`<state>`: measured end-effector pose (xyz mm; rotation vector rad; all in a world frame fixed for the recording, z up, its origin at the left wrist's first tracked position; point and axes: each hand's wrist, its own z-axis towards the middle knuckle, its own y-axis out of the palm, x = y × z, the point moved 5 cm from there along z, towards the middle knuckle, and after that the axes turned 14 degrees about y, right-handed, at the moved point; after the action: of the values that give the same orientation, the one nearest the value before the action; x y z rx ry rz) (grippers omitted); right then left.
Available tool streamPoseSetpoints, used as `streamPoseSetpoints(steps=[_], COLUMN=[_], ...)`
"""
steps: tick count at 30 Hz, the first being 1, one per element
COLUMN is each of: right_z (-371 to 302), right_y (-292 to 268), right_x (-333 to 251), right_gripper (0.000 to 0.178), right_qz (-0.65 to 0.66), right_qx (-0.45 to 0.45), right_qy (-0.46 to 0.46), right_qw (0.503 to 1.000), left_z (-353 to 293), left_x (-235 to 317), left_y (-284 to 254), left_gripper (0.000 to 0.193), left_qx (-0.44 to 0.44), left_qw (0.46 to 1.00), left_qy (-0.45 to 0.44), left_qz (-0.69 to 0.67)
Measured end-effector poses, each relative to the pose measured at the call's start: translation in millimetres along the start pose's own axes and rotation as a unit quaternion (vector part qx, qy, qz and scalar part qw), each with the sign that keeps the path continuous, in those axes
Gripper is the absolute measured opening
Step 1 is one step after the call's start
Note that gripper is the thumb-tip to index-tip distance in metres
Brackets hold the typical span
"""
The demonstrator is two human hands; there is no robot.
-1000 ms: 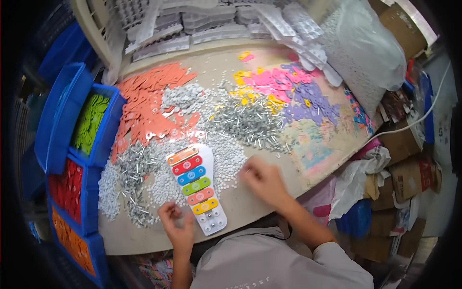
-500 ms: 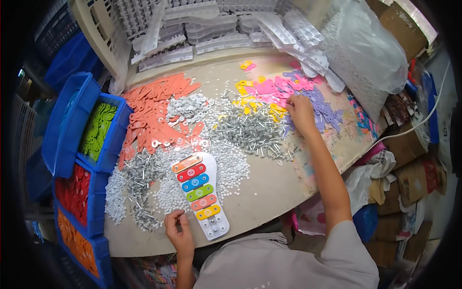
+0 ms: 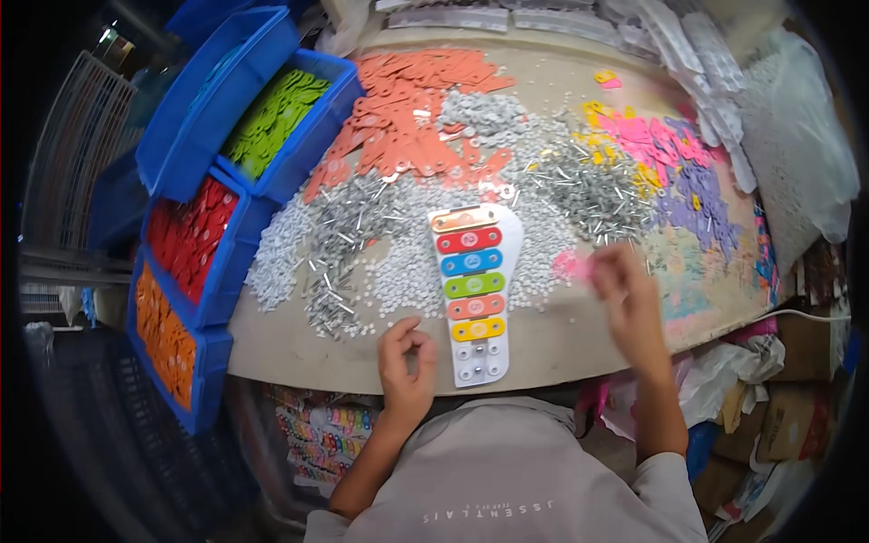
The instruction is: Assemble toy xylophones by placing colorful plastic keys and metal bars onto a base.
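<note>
A white toy xylophone base lies on the table in front of me, its narrow end toward me. Coloured bars cross it from orange at the top to yellow; below the yellow one are bare studs and holes. To its right, my right hand is raised over the table, finger and thumb pinching a small pink bar, slightly blurred. Left of the base's narrow end, my left hand rests near the table edge, fingers loosely curled, thumb apart, nothing seen in it.
Coral bars, small white rings and metal pins cover the table's middle. Pink bars and purple bars lie at right. Blue bins with green, red and orange bars line the left. A bag of white pieces stands at far right.
My right hand has come from the pink and yellow pile back toward me, now with a pink bar. The view has shifted, moving the table up and right in the picture.
</note>
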<state>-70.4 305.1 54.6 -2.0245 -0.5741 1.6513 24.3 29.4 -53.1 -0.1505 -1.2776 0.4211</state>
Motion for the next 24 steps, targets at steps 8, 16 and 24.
streamPoseSetpoints(steps=[8, 16, 24], right_z=[-54.0, -51.8, -14.8], right_y=[93.9, 95.4, 26.8], right_x=[-10.9, 11.4, 52.2], right_gripper=[0.01, 0.022, 0.017], right_qz=[-0.044, -0.101, -0.044], right_qx=[-0.189, -0.154, 0.076], right_qy=[-0.076, -0.009, 0.002], right_qw=[0.978, 0.983, 0.996], left_z=[4.8, 6.7, -2.9], left_x=[20.0, 21.7, 0.6], left_y=[9.1, 11.1, 4.9], left_gripper=[0.05, 0.056, 0.053], left_qx=[-0.079, -0.094, -0.061], left_qw=[0.991, 0.988, 0.998], left_qy=[0.059, 0.055, 0.027], left_qz=[0.091, 0.108, 0.022])
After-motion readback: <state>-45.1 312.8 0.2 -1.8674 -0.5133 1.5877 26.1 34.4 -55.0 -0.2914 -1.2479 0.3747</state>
